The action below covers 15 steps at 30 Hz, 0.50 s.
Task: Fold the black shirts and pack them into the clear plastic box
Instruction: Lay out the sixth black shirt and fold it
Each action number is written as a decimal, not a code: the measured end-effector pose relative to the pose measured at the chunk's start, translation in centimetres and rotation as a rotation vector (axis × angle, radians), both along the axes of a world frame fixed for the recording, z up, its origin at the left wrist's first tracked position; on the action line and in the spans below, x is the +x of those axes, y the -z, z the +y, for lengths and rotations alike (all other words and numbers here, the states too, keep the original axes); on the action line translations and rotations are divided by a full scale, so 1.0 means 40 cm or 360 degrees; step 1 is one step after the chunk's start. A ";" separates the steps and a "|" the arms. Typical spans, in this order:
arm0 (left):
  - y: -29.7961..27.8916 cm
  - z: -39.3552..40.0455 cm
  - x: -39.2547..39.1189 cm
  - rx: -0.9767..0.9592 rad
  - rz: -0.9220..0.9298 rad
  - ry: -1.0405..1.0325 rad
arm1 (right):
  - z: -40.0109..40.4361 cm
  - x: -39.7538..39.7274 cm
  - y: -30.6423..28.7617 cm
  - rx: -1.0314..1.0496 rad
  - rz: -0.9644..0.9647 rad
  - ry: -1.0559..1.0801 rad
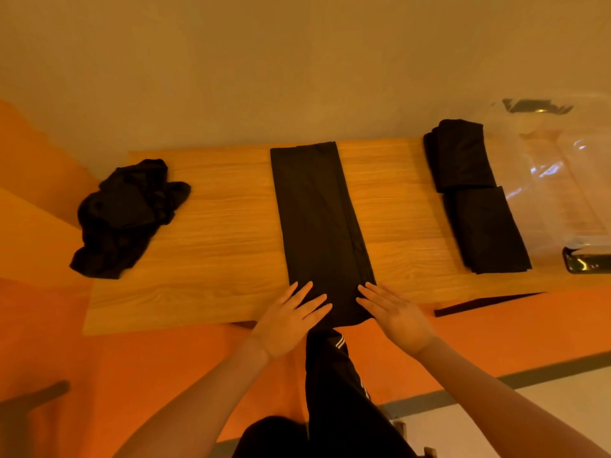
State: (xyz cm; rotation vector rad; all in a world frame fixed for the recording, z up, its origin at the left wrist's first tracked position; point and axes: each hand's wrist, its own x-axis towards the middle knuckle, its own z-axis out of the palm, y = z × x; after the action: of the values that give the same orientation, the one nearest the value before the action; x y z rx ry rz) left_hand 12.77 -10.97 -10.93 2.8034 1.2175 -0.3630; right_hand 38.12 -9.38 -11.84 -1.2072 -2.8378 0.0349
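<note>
A black shirt [319,223] lies folded into a long narrow strip down the middle of the wooden table [218,233]. My left hand [291,317] and my right hand [395,314] rest flat on its near end, fingers straight, one at each corner. A crumpled heap of black shirts [124,216] sits at the table's left. Two folded black shirts lie at the right: the far one [461,157] and the near one [487,229]. The clear plastic box [558,180] stands beyond them at the right edge of the view.
A wall rises right behind the table's far edge. The floor around is orange. My dark trousers with white stripes [334,381] show below the table's near edge. A dark shiny object [585,264] lies at the right edge.
</note>
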 end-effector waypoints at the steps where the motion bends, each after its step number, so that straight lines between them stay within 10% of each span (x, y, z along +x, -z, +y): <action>1: -0.010 -0.002 0.004 -0.0083 -0.0050 -0.0051 | 0.000 -0.003 -0.010 -0.0064 0.0047 0.0058; 9: -0.113 -0.013 0.017 -0.0552 -0.1182 -0.1048 | 0.003 -0.027 -0.141 -0.1200 0.0864 0.0993; 15: -0.194 0.072 0.018 -0.0820 -0.1660 -0.1526 | 0.059 -0.069 -0.238 -0.1454 0.1507 0.1262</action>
State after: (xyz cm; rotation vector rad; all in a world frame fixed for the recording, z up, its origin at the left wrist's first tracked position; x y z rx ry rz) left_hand 13.48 -8.09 -3.16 1.3209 1.5698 0.6517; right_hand 35.35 -7.02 -2.32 -1.6774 -1.3680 1.4794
